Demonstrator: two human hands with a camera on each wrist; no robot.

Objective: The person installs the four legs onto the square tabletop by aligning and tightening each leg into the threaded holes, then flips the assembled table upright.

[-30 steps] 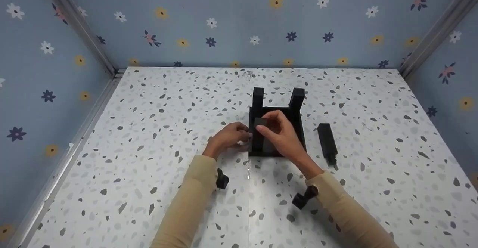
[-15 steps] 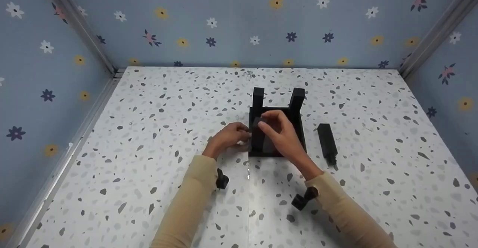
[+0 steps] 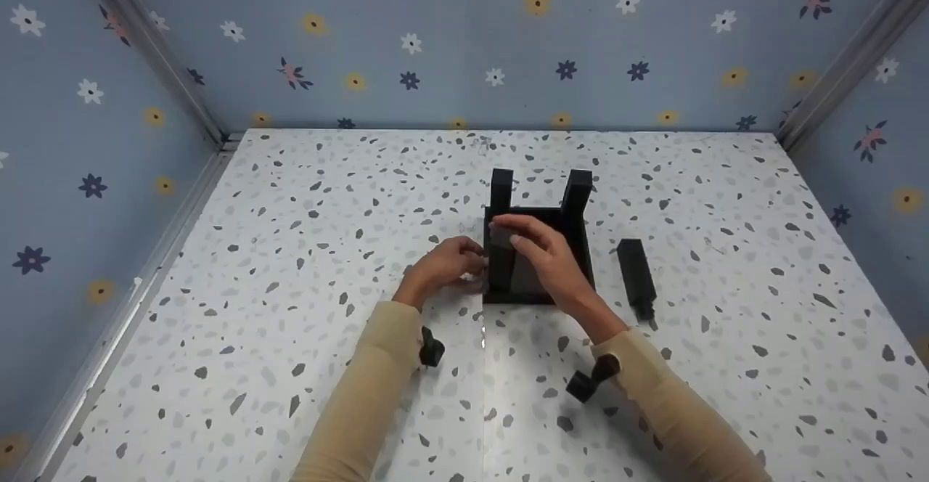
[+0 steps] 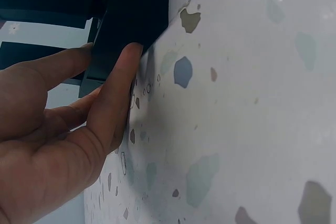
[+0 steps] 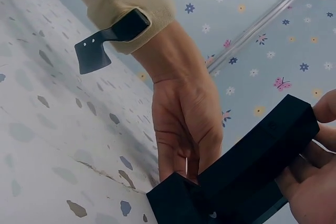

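Note:
A small black table (image 3: 537,299) lies upside down, its square top flat on the worktop and two legs standing at its far corners. At its near left corner stands a third leg (image 3: 501,271), seen slanting across the right wrist view. My right hand (image 3: 549,258) holds this leg near its upper end, thumb on the near side and fingers reaching round the far side. Low on the left, my left hand (image 3: 448,261) grips the side edge of the upturned top. In the left wrist view its fingertips (image 4: 132,53) press against the black side wall.
A loose black leg (image 3: 636,273) with a narrow threaded end lies to the right of the table. The speckled white worktop (image 3: 326,199) meets flower-patterned walls (image 3: 479,39) at the back and both sides. Each sleeve carries a black camera mount (image 3: 591,380).
My right hand's fingers have shifted round the top of the near left leg, the fingertips moving left across it, while the leg has turned. The left hand stays in place.

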